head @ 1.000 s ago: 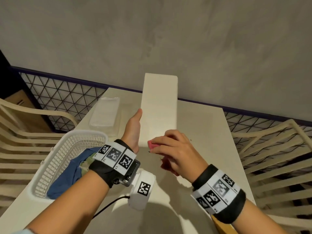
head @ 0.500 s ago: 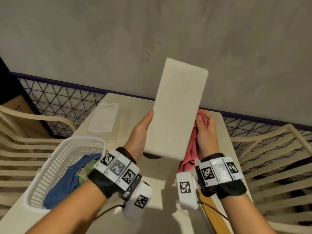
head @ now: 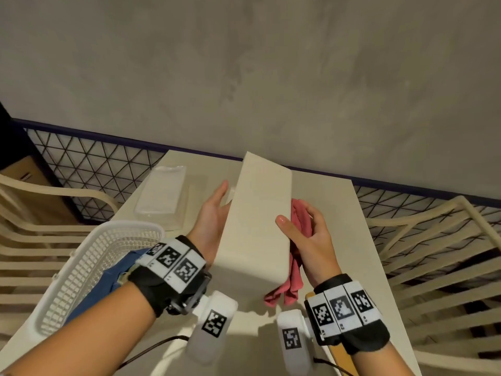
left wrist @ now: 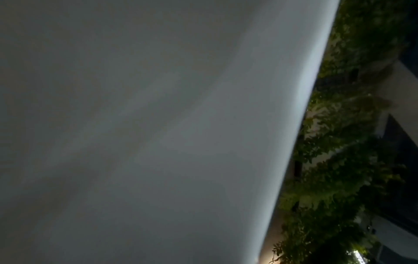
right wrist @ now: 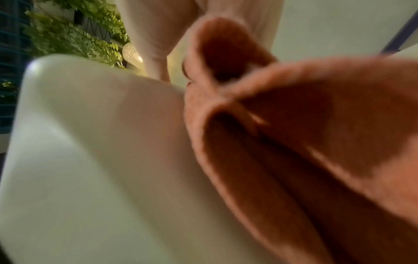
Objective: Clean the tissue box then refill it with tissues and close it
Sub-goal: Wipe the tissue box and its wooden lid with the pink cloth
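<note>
While I hold the tissue box [head: 254, 221] up off the tabletop [head: 339, 213], it stands tilted on end between my two hands, its plain cream face turned toward me. My left hand [head: 214, 215] lies flat against the box's left side, fingers straight and pointing away from me, palm pressing the wall. My right hand [head: 309, 234] is on the box's right side: its thumb reaches over onto the front face, and its fingers press a bunched pink cloth [head: 295, 256] against the right wall, with the cloth's loose end hanging down below the box's near corner. From the right wrist, that cloth [right wrist: 305, 142] fills the view in blurred folds beside the box's pale rounded edge [right wrist: 101, 151]. The left wrist view shows only the box's smooth wall [left wrist: 147, 134] close up, with dim green leaves beyond it.

On the tabletop, a clear plastic packet of tissues [head: 162, 194] lies at the far left. Near it, closer to me, a white lattice basket [head: 89, 267] holds blue fabric [head: 95, 291]. Cream slatted chairs [head: 433, 240] stand on either side of the tabletop.
</note>
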Action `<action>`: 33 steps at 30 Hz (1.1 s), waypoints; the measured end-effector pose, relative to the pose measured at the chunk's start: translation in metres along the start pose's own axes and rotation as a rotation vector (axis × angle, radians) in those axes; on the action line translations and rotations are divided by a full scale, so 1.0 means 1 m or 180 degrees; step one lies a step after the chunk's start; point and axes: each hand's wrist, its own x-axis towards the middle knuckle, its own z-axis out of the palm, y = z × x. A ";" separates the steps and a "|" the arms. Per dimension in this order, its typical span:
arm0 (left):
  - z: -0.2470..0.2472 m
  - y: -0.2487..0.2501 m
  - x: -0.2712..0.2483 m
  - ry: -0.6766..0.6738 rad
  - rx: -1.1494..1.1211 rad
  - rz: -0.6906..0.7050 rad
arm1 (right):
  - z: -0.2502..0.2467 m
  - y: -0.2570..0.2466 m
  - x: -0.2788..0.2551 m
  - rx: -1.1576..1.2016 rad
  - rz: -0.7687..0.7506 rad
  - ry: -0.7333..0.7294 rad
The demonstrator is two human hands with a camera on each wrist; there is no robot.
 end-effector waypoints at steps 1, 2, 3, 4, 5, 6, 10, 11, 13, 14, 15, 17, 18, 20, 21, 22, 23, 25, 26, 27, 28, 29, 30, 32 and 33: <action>-0.003 0.001 -0.004 -0.0082 -0.0060 -0.0093 | -0.003 -0.001 0.000 -0.0082 0.0030 -0.0039; -0.005 0.003 -0.007 -0.0167 -0.0108 -0.0152 | -0.005 -0.002 -0.001 -0.0141 0.0049 -0.0083; -0.008 0.004 -0.009 -0.0273 -0.0147 -0.0164 | -0.008 -0.003 -0.002 -0.0149 0.0051 -0.0134; -0.007 0.007 -0.014 -0.0397 -0.0161 -0.0184 | -0.010 -0.004 -0.002 -0.0140 0.0026 -0.0188; -0.007 0.009 -0.019 -0.0513 -0.0186 -0.0192 | -0.012 -0.004 -0.003 -0.0155 -0.0021 -0.0223; -0.011 0.010 -0.020 -0.0586 -0.0227 -0.0175 | -0.013 -0.004 -0.004 -0.0193 -0.0083 -0.0255; -0.010 0.011 -0.024 -0.0390 -0.0033 -0.0073 | -0.013 -0.004 -0.010 -0.0485 -0.0464 -0.0427; -0.006 0.012 -0.024 -0.0272 -0.0019 -0.0053 | -0.010 -0.004 -0.012 -0.0585 -0.0541 -0.0483; 0.001 0.008 -0.020 -0.0034 -0.0001 -0.0016 | -0.004 -0.002 -0.015 -0.0799 -0.0628 -0.0561; 0.003 0.005 -0.017 0.0101 0.0028 0.0056 | -0.001 -0.001 -0.017 -0.0917 -0.0684 -0.0563; 0.004 0.002 -0.014 0.0243 0.0056 0.0133 | 0.002 0.001 -0.019 -0.1033 -0.0778 -0.0528; 0.003 0.000 -0.013 0.0411 0.0098 0.0183 | 0.007 0.007 -0.025 -0.1427 -0.1136 -0.0451; 0.001 -0.001 -0.013 0.0439 0.0113 0.0179 | 0.010 0.012 -0.029 -0.1794 -0.1340 -0.0420; -0.001 0.000 -0.013 0.0442 0.0142 0.0156 | 0.017 0.019 -0.037 -0.2386 -0.1714 -0.0470; -0.001 0.000 -0.012 0.0434 0.0150 0.0136 | 0.019 0.021 -0.039 -0.2608 -0.1966 -0.0645; 0.000 -0.001 -0.012 0.0435 0.0157 0.0120 | 0.023 0.018 -0.041 -0.2868 -0.2311 -0.0933; 0.001 -0.003 -0.012 0.0427 0.0159 0.0102 | 0.023 0.018 -0.038 -0.3085 -0.2649 -0.1271; 0.001 -0.007 -0.014 0.0364 0.0152 0.0063 | 0.020 0.001 -0.019 -0.3133 -0.2889 -0.1596; 0.002 -0.008 -0.015 0.0310 0.0098 0.0050 | 0.018 -0.008 -0.006 -0.3169 -0.2975 -0.1415; 0.002 -0.008 -0.015 0.0266 0.0014 0.0068 | 0.016 -0.015 0.006 -0.3272 -0.3070 -0.1054; 0.002 -0.007 -0.015 0.0258 -0.0071 0.0111 | 0.016 -0.017 0.011 -0.3425 -0.3081 -0.0660; 0.003 -0.005 -0.014 0.0264 -0.0137 0.0171 | 0.018 -0.013 0.009 -0.3492 -0.3069 -0.0414; 0.005 -0.002 -0.013 0.0251 -0.0176 0.0235 | 0.021 -0.005 0.002 -0.3541 -0.3074 -0.0394; 0.007 0.001 -0.012 0.0204 -0.0169 0.0305 | 0.027 0.012 -0.019 -0.3640 -0.3291 -0.0841; 0.007 0.000 -0.011 0.0219 -0.0145 0.0336 | 0.028 0.017 -0.020 -0.3665 -0.3397 -0.1066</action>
